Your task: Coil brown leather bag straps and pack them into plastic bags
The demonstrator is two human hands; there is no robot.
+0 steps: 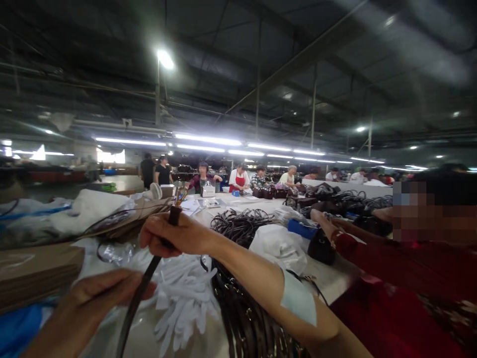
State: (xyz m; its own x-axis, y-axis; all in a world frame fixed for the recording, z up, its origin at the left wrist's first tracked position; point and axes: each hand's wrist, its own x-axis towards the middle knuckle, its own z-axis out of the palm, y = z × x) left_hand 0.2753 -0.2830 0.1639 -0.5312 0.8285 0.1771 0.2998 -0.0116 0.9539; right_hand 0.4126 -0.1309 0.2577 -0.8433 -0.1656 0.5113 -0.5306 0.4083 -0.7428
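A dark brown leather strap [149, 276] runs up from the bottom edge, with gold-coloured metal hardware at its top end. My right hand [169, 233] is closed around the strap just under that end, its arm reaching in from the lower right. Lower down, my left hand [108, 293] pinches the same strap between thumb and fingers. Beneath my hands lies a heap of thin white foam or paper strips [186, 303]. To the right of them, many dark straps [249, 318] with metal fittings hang or lie in a bundle.
Flat cardboard [40, 271] is stacked at left, beside white plastic sheeting [97, 211]. A tangle of dark straps [240, 223] and a white plastic bag [279, 248] lie ahead. Close on my right, a co-worker in red [402, 263] reaches over the table towards a dark bag [321, 247].
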